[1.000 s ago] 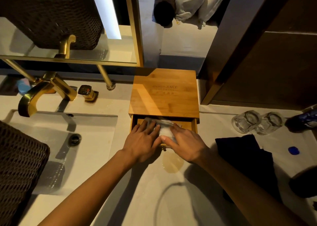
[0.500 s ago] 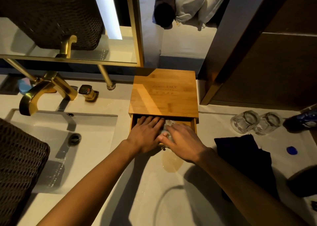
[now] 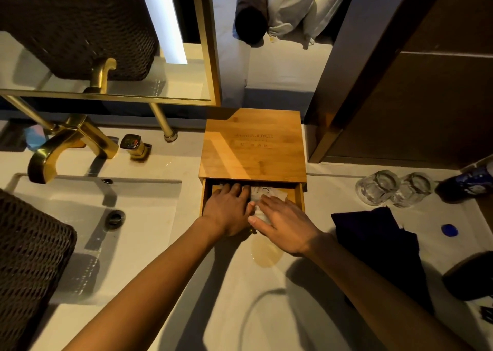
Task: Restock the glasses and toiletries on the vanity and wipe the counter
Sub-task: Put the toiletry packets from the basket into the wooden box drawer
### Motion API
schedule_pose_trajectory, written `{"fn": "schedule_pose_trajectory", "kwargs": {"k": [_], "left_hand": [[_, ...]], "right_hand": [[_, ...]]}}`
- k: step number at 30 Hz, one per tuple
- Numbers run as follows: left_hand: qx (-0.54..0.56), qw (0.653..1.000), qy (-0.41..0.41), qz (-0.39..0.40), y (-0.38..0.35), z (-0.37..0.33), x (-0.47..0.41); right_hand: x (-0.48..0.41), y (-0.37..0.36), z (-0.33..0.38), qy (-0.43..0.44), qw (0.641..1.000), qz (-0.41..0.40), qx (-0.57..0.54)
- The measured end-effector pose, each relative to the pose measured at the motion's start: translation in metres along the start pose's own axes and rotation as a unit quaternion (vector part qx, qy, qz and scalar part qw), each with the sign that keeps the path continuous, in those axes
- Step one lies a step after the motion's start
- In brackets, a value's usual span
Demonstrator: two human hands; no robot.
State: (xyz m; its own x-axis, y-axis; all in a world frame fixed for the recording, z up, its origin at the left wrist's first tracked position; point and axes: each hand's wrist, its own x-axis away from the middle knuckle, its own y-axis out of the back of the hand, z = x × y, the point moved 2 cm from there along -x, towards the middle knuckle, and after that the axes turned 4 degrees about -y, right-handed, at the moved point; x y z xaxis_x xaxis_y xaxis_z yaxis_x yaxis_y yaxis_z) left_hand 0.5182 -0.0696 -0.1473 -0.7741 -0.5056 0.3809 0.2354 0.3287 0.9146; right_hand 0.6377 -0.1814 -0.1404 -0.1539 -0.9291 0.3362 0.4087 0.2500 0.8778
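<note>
Toiletries [image 3: 266, 194] sit in open drawer [image 3: 298, 194] of box [image 3: 253, 148] at counter [image 3: 165, 244] back edge, left hand [image 3: 226, 212] and right hand [image 3: 286, 221] flat, fingers loosely together, pressing packets down, likely so drawer shuts.

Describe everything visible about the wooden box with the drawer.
The wooden box looks like light bamboo, square and flat-topped, with faint printed lettering on the lid. It sits on the white counter right of the sink, against the back. Its shallow drawer is pulled partly open; the left hand and right hand lie flat on clear-wrapped packets inside.
</note>
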Motion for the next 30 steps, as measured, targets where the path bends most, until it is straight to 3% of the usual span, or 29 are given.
{"fn": "schedule_pose_trajectory", "kwargs": {"k": [7, 10, 15, 19, 21, 23, 26, 28, 30], "left_hand": [[0.012, 0.999, -0.039, -0.014, -0.007, 0.009, 0.024], [0.032, 0.999, -0.024, 0.016, -0.015, 0.006, 0.036], [0.076, 0.997, 0.001, 0.024, -0.014, 0.008, 0.031], [0.09, 0.996, 0.012, 0.009, -0.012, 0.01, 0.025], [0.082, 0.996, 0.0, -0.023, -0.006, 0.011, 0.03], [0.072, 0.991, -0.035, -0.103, 0.005, 0.012, 0.039], [0.079, 0.966, -0.078, -0.234, 0.024, 0.025, 0.045], [0.078, 0.954, -0.074, -0.279, 0.034, 0.039, 0.037], [0.069, 0.958, -0.047, -0.275, 0.043, 0.051, 0.019]], "right_hand": [[-0.013, 0.007, -0.004, -0.054, 0.998, 0.0, 0.019], [-0.003, 0.008, 0.008, -0.042, 0.999, -0.012, 0.028], [0.019, -0.008, 0.02, -0.072, 0.995, 0.066, 0.005], [0.013, -0.003, 0.012, -0.092, 0.995, 0.036, -0.017], [0.012, -0.002, 0.013, -0.07, 0.997, -0.003, -0.023], [0.02, -0.004, 0.015, -0.046, 0.994, -0.08, -0.063], [0.045, -0.012, 0.02, 0.002, 0.952, -0.224, -0.21], [0.056, -0.026, 0.022, -0.048, 0.926, -0.21, -0.309], [0.056, -0.044, 0.024, -0.138, 0.903, -0.11, -0.392]]}}
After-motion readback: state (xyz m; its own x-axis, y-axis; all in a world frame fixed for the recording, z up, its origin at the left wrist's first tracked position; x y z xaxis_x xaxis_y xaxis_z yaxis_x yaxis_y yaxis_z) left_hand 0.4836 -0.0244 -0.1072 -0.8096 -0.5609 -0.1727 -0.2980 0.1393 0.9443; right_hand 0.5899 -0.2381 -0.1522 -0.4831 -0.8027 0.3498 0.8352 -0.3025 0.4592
